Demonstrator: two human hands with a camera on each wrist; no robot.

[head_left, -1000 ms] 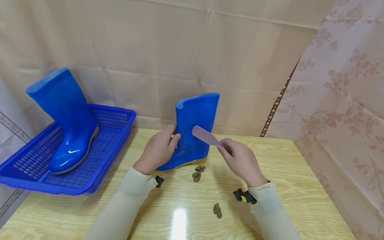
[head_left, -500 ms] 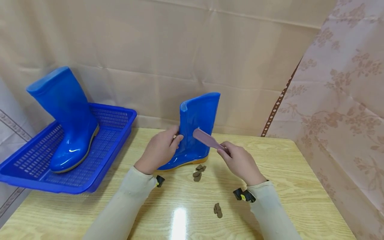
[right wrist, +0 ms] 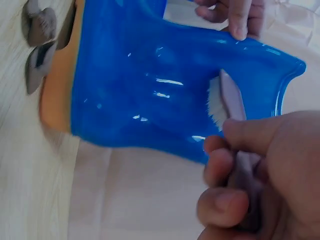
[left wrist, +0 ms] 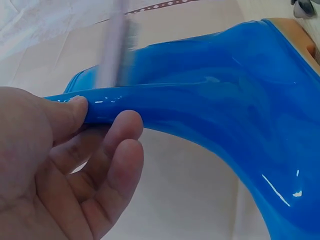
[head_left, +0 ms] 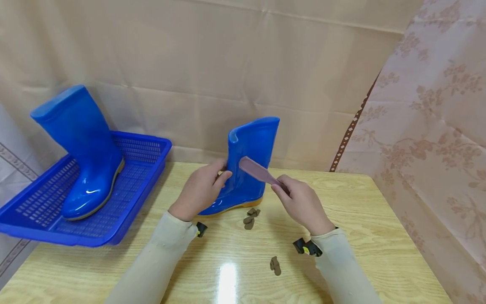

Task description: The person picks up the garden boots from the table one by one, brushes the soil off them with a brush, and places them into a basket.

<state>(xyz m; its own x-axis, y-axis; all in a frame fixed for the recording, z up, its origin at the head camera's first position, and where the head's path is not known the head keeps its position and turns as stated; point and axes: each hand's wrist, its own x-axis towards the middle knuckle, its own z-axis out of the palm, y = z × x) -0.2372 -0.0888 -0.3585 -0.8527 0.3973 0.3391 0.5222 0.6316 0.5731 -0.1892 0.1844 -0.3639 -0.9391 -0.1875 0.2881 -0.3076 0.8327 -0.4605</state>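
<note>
A: Head view first: where's the boot?

B: The blue boot (head_left: 247,192) stands upright on the table (head_left: 379,236) at twelve o'clock, toe towards eight. The other boot (head_left: 89,156) stands in the basket (head_left: 95,240) at ten, perhaps set there to leave elbow room. Brown bits (head_left: 249,226) lie just below the heel, at six o'clock from the boot; a second clump (head_left: 276,267) is nearer the person, between five and six.

A: And the hands?

B: The left hand (head_left: 201,190) grips the shaft's front edge. The right hand (head_left: 303,204) grasps the brush (head_left: 258,171), its head over the shaft.

A: Left wrist view?

B: Thumb above, fingers beneath — a pinch on that edge, likely to brace the soft shaft. The lower fingers curl loosely. The brush blurs at eleven o'clock.

A: Right wrist view?

B: Fingers wrap the brush, thumb pressed near its head — probably for control. White bristles (right wrist: 216,104) face nine o'clock and seem to touch the shaft.
</note>
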